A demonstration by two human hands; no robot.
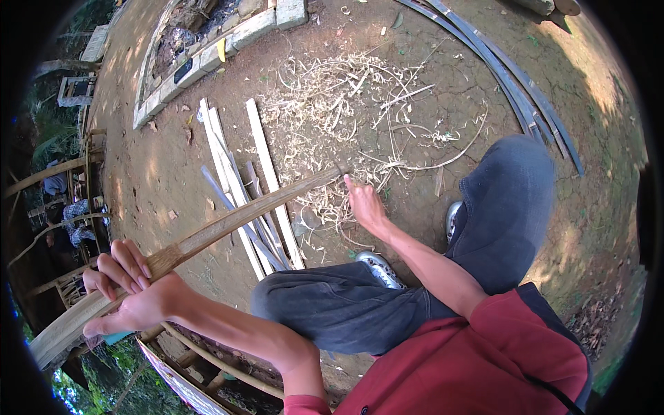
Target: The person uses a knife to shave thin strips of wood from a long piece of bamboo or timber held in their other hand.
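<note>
A long bamboo slat (232,220), with a raised node partway along it, runs slantwise from the lower left towards the middle of the view. My left hand (135,294) is closed round its thick near part, thumb on one side and fingers on the other. At the slat's far end is my right hand (366,204), its fingers curled in and one digit pointing to the tip. A small dark bit (339,168) shows at that tip, too small to name. Whatever my right hand grips is hidden. Beneath the far end lie pale curled shavings (332,97).
Several split bamboo strips (257,145) lie on the ground left of the shavings. Long dark strips (508,76) curve across the far right. A block-edged fire pit (207,62) with a phone-like dark object (183,70) stands far left. My bent knees (508,200) are close to my right arm.
</note>
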